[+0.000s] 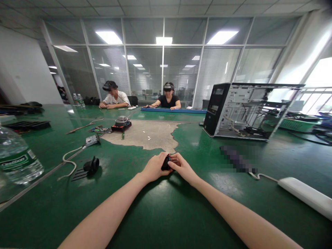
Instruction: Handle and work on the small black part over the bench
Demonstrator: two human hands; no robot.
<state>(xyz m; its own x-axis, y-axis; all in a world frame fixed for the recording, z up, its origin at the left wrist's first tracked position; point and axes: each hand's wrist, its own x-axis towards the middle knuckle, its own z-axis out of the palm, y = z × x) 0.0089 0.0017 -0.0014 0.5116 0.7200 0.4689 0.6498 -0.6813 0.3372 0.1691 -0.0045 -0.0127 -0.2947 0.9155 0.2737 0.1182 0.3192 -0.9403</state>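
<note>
Between my two hands is a small black part [166, 164], held just above the green tabletop; its kind is not clear because fingers cover much of it. My left hand [155, 167] wraps it from the left, fingers closed round its far side. From the right, my right hand [181, 166] has its thumb and bent fingertips pressed against it. A bare tan patch [155, 133] of table surface lies just beyond my hands. Further left rests a black plastic piece [91, 166] with a round end and several prongs.
An opened computer case [246, 110] stands at the right, near a green basket [298, 123]. A white power strip [306, 193] lies front right, and a water bottle [18, 155] front left. A fan-topped component [122, 121] sits beyond. Two people [114, 98] sit across the table.
</note>
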